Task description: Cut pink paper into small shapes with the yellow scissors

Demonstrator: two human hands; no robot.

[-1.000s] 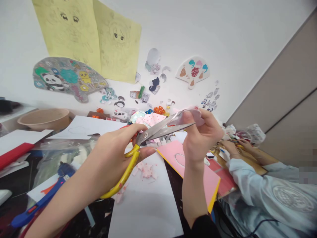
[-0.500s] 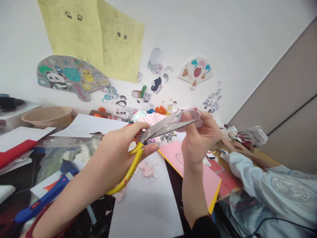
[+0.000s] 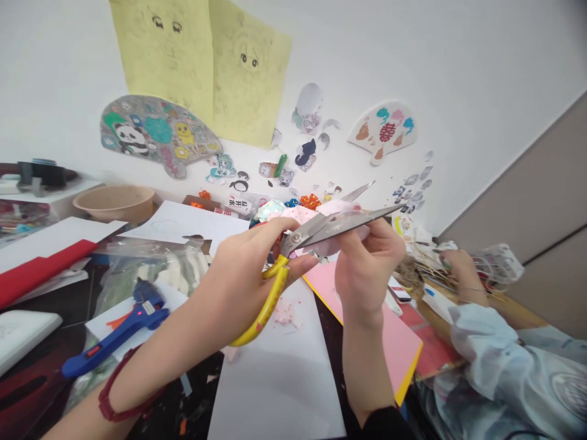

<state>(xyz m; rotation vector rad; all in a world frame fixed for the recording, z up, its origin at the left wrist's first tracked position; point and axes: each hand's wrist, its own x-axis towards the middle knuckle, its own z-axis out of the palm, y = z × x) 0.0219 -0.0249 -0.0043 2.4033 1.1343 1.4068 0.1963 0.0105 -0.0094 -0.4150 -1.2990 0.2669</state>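
Note:
My left hand point(image 3: 250, 284) is closed round the yellow handle of a pair of scissors point(image 3: 321, 230), whose blades point right and stand apart. Between and behind the blades is a thin, pale pink piece of fabric point(image 3: 342, 208); I cannot tell exactly how it lies against the cutting edges. My right hand point(image 3: 369, 263) pinches that piece from below, its fingers partly hidden by the lower blade. Beneath both hands a white sheet of paper point(image 3: 279, 385) lies on the dark table, with small pink scraps point(image 3: 287, 313) on it.
A blue glue gun point(image 3: 121, 330) lies at left, near a clear plastic bag point(image 3: 137, 263) and a beige bowl point(image 3: 114, 203). Pink card point(image 3: 397, 345) lies to the right. A co-worker's hand point(image 3: 461, 272) is among cluttered items at far right. Drawings and fans hang on the wall.
The scissor blades have shifted and opened wider around the pink piece. The view has swung left, so the scene sits further right. The co-worker's hand has moved among the clutter.

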